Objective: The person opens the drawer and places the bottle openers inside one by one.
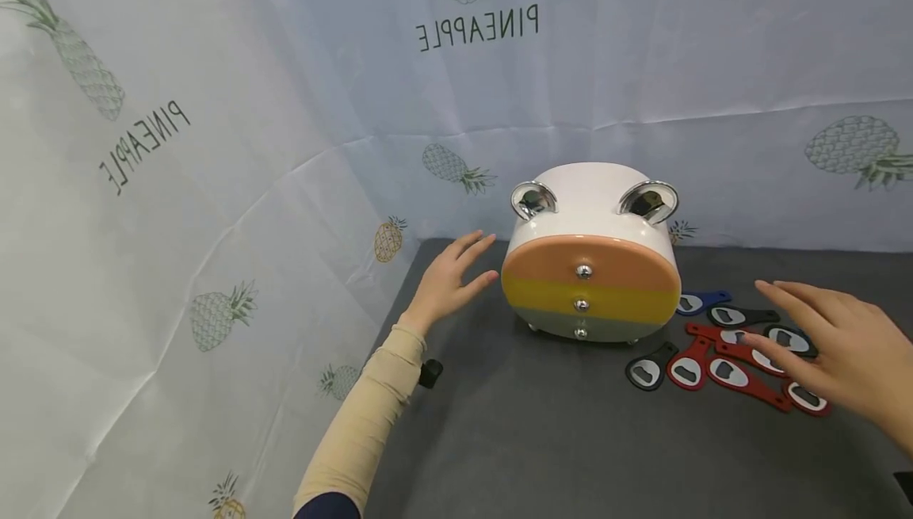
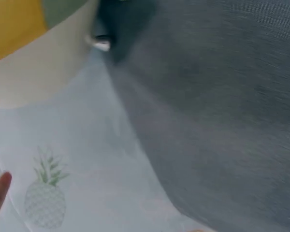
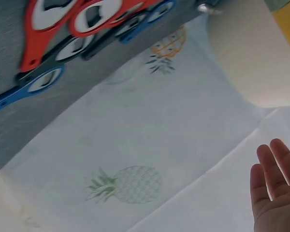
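Note:
A white rounded drawer box [image 1: 595,194] with an orange, a yellow and a green drawer front stands on the grey table. Each front has a silver knob, and two chrome ears stick out on top. My left hand [image 1: 452,281] hovers just left of the box, fingers spread and holding nothing. On the other side, my right hand [image 1: 842,345] is held over several flat bottle openers [image 1: 729,373], its fingers extended and nothing in them. The right wrist view shows the openers in red, black and blue, with the right hand's fingers [image 3: 275,174] stretched out near the box.
White cloth [image 1: 307,91] printed with pineapples hangs behind and to the left of the dark grey table [image 1: 556,440]. A small black object [image 1: 430,373] shows beside the left wrist. The openers lie overlapping to the right of the box.

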`<state>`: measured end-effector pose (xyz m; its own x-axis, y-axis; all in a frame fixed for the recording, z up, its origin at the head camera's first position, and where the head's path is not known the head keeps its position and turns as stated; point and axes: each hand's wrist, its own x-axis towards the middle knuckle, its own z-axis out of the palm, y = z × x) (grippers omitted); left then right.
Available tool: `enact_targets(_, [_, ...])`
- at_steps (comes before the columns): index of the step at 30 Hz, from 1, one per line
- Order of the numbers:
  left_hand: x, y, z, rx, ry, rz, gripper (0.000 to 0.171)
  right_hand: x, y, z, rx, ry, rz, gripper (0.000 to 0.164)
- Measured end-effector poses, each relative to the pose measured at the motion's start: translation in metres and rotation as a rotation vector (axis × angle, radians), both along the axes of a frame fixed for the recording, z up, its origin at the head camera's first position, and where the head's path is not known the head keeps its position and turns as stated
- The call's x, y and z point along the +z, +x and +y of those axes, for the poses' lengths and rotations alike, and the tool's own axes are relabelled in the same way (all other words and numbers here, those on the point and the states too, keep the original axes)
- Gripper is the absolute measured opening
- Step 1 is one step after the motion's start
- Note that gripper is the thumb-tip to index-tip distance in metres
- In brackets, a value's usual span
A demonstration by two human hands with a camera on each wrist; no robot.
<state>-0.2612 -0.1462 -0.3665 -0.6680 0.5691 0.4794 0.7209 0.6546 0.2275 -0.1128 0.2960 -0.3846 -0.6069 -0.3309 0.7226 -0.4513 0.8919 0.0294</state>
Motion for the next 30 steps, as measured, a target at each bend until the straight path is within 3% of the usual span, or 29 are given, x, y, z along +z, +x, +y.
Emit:
enact_targets(4, [0.010, -0.007, 0.009, -0.080, 0.076, -0.133, 0.068, 0.010, -0.002, -0.017, 0.031, -0.015, -0.040, 0.087])
enact_targets(9, [0.017, -0.014, 0.021, -0.120, 0.155, -0.260, 0.066, 0.020, -0.007, -0.040, 0.081, -0.080, -0.014, 0.080])
enact_targets(14, [0.017, -0.022, 0.030, -0.162, 0.235, -0.318, 0.061, 0.022, -0.016, -0.064, 0.133, -0.164, 0.060, 0.070])
enact_targets(20, [0.017, -0.030, 0.038, -0.184, 0.255, -0.353, 0.048, 0.023, -0.033, -0.092, 0.186, -0.189, 0.133, 0.059])
enact_targets(30, [0.020, -0.036, 0.049, -0.208, 0.238, -0.514, 0.045, 0.020, -0.054, -0.128, 0.275, -0.237, 0.122, 0.053])
